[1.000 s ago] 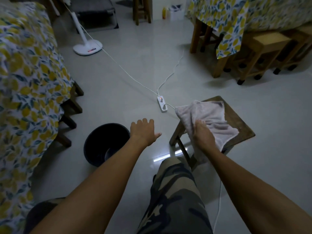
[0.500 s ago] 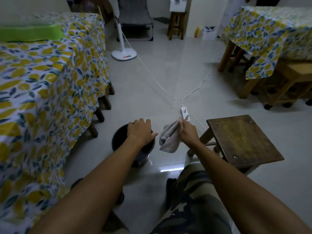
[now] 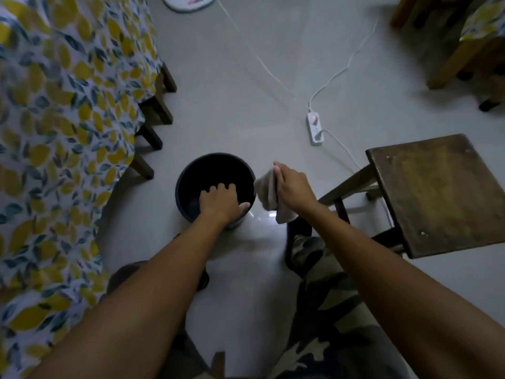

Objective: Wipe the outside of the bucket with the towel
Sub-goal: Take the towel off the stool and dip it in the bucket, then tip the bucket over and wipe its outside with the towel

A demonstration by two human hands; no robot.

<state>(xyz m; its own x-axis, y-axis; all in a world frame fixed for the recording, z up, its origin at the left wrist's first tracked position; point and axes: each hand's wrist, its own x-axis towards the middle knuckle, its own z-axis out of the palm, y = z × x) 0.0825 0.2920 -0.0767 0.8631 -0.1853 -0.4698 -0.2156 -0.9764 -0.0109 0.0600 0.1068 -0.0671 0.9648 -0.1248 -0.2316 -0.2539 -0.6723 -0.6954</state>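
Note:
A dark round bucket [image 3: 191, 170] stands upright on the grey floor in front of me. My left hand [image 3: 220, 202] rests on its near rim, fingers curled over the edge into the opening and thumb outside. My right hand [image 3: 292, 187] holds a bunched pale towel [image 3: 266, 191] and presses it against the bucket's right outer side. The towel hangs down below the hand. The bucket's wall under the towel is hidden.
A brown wooden stool [image 3: 437, 192] stands right of the bucket. A white power strip [image 3: 315, 128] with cables lies on the floor behind. A lemon-print tablecloth [image 3: 62, 132] hangs at the left over dark wooden legs. My camouflage trouser leg [image 3: 322, 310] is below.
My right hand lifted the towel off the stool and carried it left to the bucket's right side. My left hand moved onto the bucket's rim and gripped it. The view tilted downward.

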